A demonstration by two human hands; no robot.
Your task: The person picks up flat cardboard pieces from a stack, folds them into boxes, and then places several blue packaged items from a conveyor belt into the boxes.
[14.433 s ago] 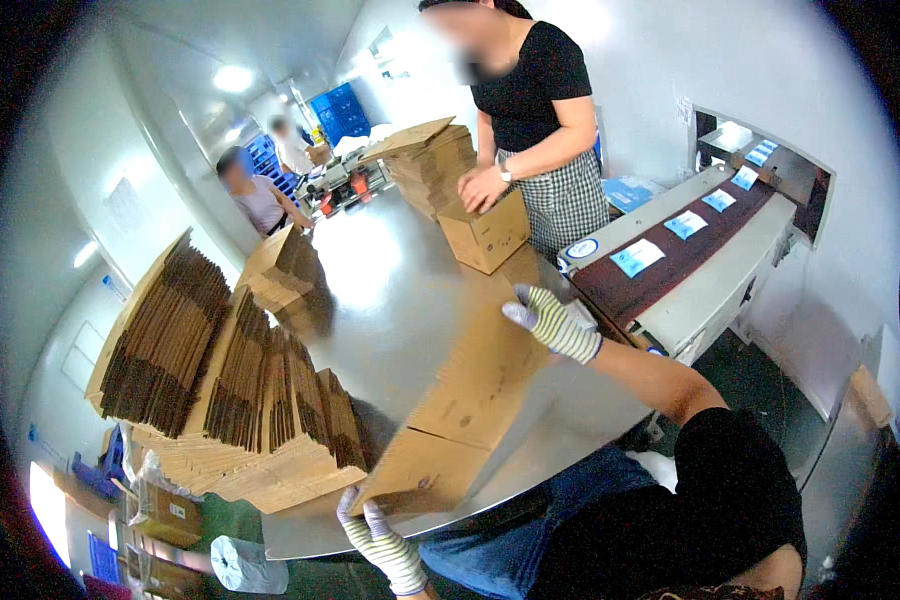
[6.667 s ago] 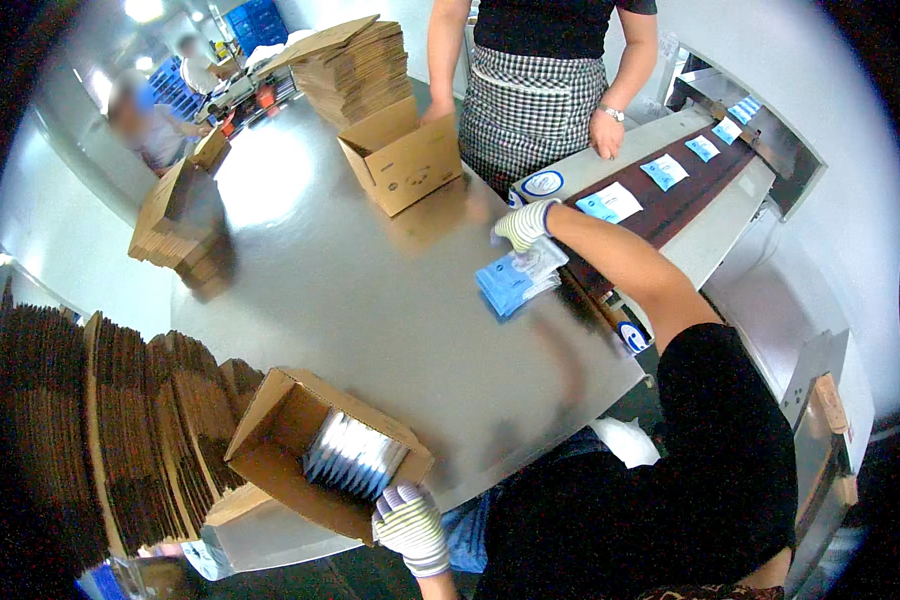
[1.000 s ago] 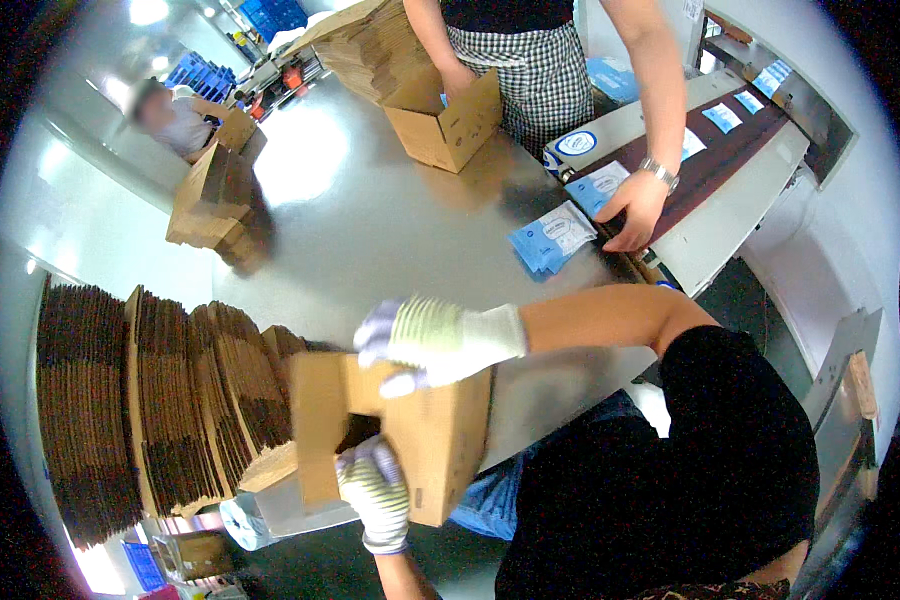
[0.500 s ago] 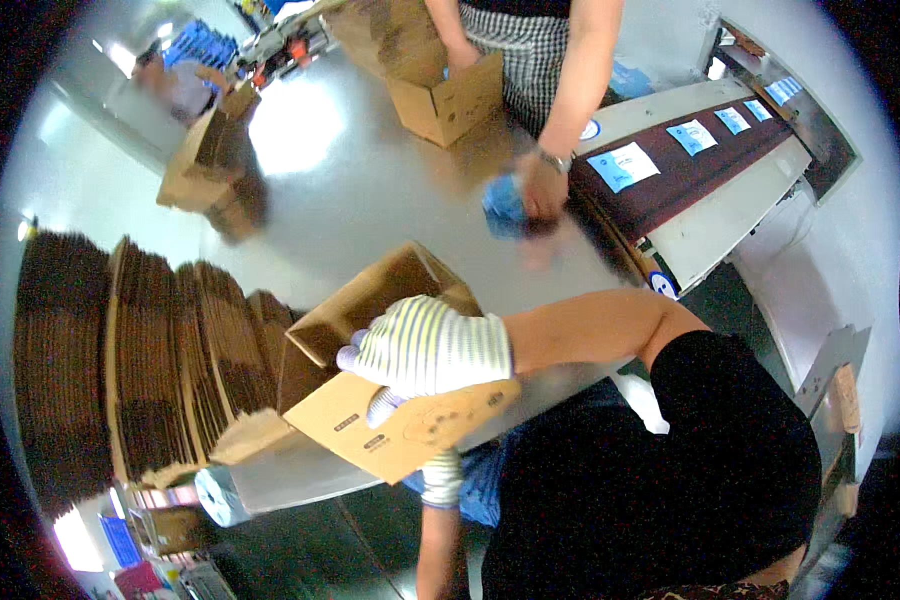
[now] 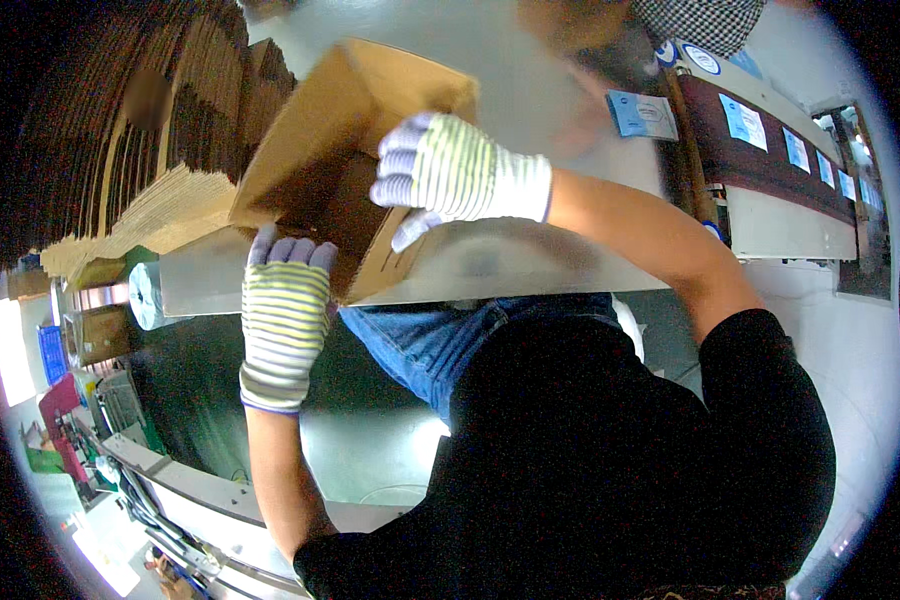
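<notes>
The open cardboard box sits just ahead of the left hand, whose fingertips meet its near left corner; I cannot tell whether they clamp it. The right hand lies over the wall on its side, thumb apart from the fingers, its pressure unclear. The box should feel light, dry and fairly stiff, though its corners could crush; the soundest hold is 2 opposite walls. Flattened cardboard stands beyond the left hand, 1 blue-and-white packet right of the right hand.
</notes>
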